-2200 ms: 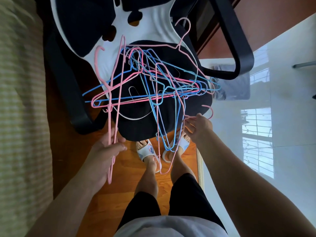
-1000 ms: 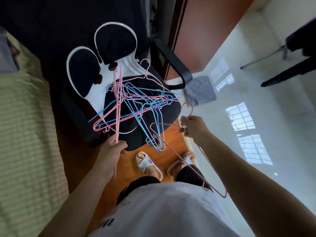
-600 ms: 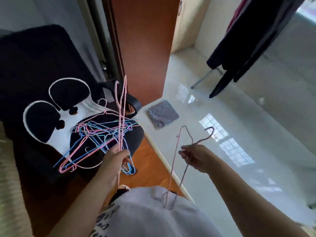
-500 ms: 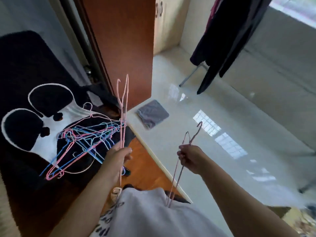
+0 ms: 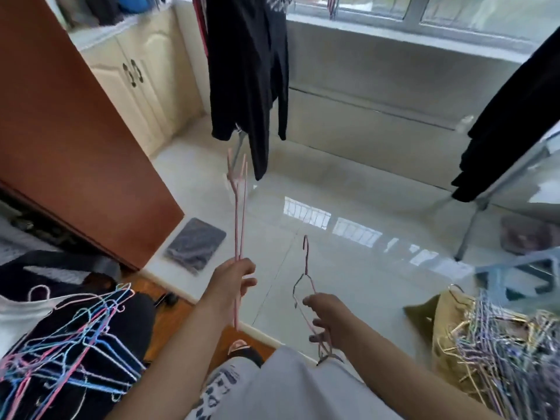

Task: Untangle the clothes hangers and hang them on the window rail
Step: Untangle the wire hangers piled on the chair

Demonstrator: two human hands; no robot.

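Turned from chair toward window. Left hand gripping upright pink hanger, right hand pinching second pink hanger, kept apart against re-snagging. Remaining tangle heaped across chair's seat.

Our left hand grips a pink hanger pointing toward twelve o'clock; our right hand holds another hanger.

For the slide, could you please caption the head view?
Left hand and right hand each grip a freed pink hanger, facing the window.
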